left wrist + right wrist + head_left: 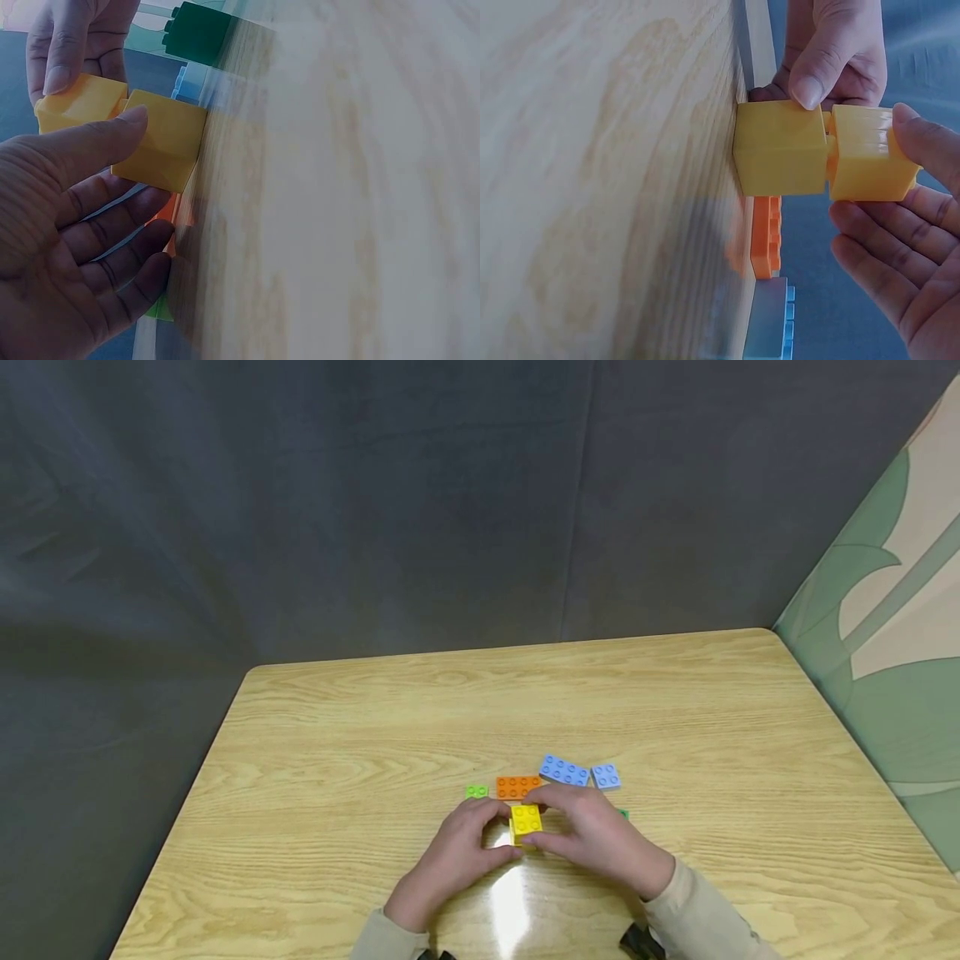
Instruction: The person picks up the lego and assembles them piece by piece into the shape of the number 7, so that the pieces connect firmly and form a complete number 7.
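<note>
As we look down on the bench (337,760), we enter first the lower yellow block (780,154): resting on the wood, pinched between thumb and fingers in the grip of the left hand (467,843). Second, we enter the upper yellow block (874,154): directly above the lower one, studs showing in a narrow gap between the two, pinched in the grip of the right hand (596,837). Beyond the hands we list, left to right: one light green block (477,792); one orange block (516,788); one long blue block (564,770), set at a slant, just beside the orange; one small blue block (606,777), four studs, just beside the long one. We add one dark green block (199,34), mostly hidden behind the right hand in the head view. Backdrop: one dark curtain (412,510), past the far edge.
</note>
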`<act>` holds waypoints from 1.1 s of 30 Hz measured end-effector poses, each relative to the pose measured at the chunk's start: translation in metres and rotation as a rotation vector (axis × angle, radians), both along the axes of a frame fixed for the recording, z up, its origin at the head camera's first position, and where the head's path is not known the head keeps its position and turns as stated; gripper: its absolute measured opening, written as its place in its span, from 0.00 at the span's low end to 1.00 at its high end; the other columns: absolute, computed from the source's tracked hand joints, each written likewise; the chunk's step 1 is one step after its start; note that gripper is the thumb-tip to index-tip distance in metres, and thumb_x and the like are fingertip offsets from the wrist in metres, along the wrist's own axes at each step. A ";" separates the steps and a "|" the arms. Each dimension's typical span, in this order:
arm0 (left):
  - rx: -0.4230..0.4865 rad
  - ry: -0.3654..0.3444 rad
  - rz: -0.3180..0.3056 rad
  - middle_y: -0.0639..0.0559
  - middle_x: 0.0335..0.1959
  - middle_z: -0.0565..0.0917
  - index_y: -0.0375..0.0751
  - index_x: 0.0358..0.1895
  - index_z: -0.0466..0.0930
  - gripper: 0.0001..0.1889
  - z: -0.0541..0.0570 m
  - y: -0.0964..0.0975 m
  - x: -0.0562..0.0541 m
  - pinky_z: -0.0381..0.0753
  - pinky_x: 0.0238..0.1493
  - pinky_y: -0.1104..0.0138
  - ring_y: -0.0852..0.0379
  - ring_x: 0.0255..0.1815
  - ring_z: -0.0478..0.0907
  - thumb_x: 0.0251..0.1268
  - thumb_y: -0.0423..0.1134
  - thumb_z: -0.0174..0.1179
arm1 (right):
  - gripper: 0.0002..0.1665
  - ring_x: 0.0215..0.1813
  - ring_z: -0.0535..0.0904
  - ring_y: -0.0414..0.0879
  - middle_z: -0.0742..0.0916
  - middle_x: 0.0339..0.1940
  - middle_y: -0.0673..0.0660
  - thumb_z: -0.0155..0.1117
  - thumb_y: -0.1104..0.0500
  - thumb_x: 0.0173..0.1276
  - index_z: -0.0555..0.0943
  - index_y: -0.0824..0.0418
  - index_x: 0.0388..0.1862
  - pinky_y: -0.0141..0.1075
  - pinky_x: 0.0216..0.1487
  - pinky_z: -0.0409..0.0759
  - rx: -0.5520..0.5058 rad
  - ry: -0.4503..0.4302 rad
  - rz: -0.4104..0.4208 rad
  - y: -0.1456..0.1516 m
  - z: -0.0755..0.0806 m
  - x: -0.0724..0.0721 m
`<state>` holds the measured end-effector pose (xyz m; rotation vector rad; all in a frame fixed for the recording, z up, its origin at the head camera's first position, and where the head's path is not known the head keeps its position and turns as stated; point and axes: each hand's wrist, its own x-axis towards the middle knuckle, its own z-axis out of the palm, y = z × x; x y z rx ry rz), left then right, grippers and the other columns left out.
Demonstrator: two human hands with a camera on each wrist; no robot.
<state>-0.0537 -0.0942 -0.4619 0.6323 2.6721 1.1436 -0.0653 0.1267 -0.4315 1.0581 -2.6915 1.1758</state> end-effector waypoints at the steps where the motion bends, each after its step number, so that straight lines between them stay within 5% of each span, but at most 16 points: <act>1: 0.002 0.003 0.000 0.60 0.50 0.81 0.49 0.50 0.80 0.19 0.000 0.000 0.000 0.73 0.59 0.59 0.59 0.54 0.74 0.55 0.47 0.72 | 0.20 0.43 0.80 0.37 0.86 0.43 0.45 0.75 0.52 0.59 0.82 0.56 0.48 0.38 0.44 0.82 -0.001 0.001 0.001 0.000 0.000 0.000; 33: 0.003 -0.020 -0.002 0.64 0.48 0.80 0.53 0.49 0.80 0.17 0.003 0.001 -0.001 0.73 0.58 0.61 0.62 0.52 0.73 0.57 0.48 0.70 | 0.20 0.41 0.81 0.41 0.85 0.40 0.45 0.76 0.51 0.58 0.82 0.56 0.46 0.35 0.43 0.81 0.003 0.034 -0.006 -0.006 -0.001 0.001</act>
